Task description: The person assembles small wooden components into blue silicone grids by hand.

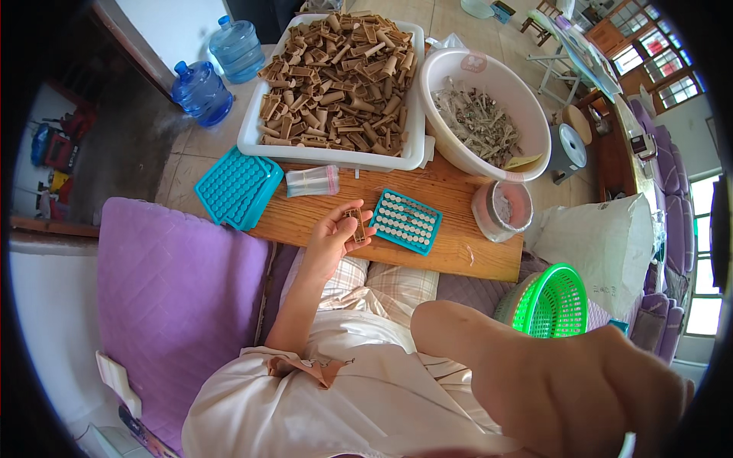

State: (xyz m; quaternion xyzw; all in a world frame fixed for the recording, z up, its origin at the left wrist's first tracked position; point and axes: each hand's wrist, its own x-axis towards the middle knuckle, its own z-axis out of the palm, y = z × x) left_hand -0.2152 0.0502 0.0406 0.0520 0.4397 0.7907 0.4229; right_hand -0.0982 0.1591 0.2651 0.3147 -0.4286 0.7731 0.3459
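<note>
My left hand (pixel 327 243) is over the table's near edge, its fingers closed around a small brown trough-shaped piece (pixel 357 227). Just to the right of that hand lies a teal tray (pixel 424 249) with rows of small white round caps. My right hand (pixel 565 374) looms large at the lower right, close to the camera and raised above my lap. Its fingers are curled in, and whatever they may hold is hidden. A bit of something white (pixel 628 444) shows below its knuckles.
A white bin (pixel 256 137) heaped with brown pieces stands beyond the wooden table (pixel 458 263). Right of it is a basin (pixel 538 126) of thin clear parts. A teal tray stack (pixel 238 187), plastic bags (pixel 312 182), a pinkish tub (pixel 502 211) and a green basket (pixel 561 282) surround me.
</note>
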